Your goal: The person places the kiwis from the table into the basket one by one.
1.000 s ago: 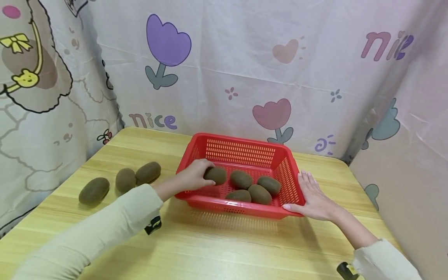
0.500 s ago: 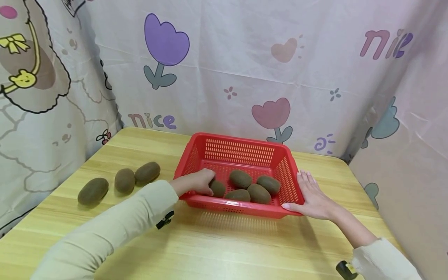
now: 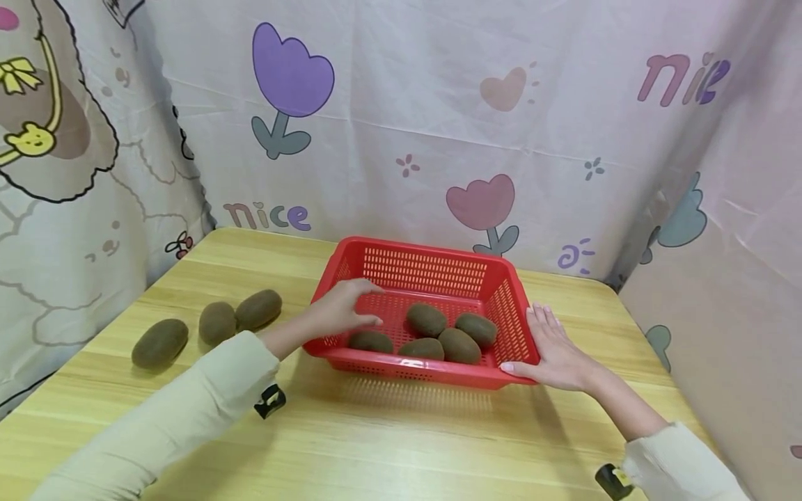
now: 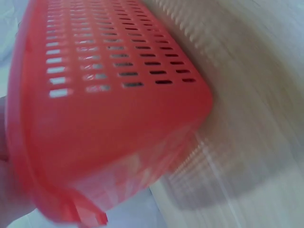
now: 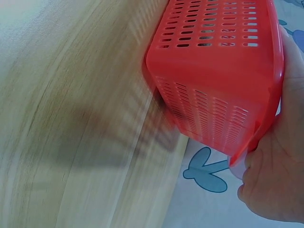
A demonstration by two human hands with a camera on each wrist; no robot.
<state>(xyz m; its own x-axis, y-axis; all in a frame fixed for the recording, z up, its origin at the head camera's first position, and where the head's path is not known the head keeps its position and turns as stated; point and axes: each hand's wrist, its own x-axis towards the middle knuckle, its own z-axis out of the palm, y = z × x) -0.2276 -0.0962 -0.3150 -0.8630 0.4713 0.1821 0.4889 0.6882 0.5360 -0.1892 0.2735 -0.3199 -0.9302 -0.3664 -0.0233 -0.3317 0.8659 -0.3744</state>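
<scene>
A red plastic basket [image 3: 422, 261] with slotted walls stands on the table and holds several brown kiwis [image 3: 427, 320]. Over its left side, my left hand [image 3: 335, 306] hovers with thumb and fingers spread and nothing between them. Just below that hand a kiwi [image 3: 371, 341] lies by the basket's front wall. My right hand [image 3: 560, 358] rests at the basket's front right corner, thumb on the rim, fingers straight along the right side. In the right wrist view the palm [image 5: 280, 171] is against the basket's rim. The left wrist view shows only part of the left hand [image 4: 12, 190] behind the rim.
Three more kiwis lie on the wooden table [image 3: 401, 445] left of the basket: one apart [image 3: 159, 344], and a close pair, a nearer kiwi [image 3: 217, 322] and a farther kiwi [image 3: 259, 309]. A printed curtain [image 3: 401, 125] hangs behind the table and along its sides.
My left hand lowered a kiwi to the basket's front left, let it go, then rose with its fingers spread. The right hand has stayed on the basket's corner.
</scene>
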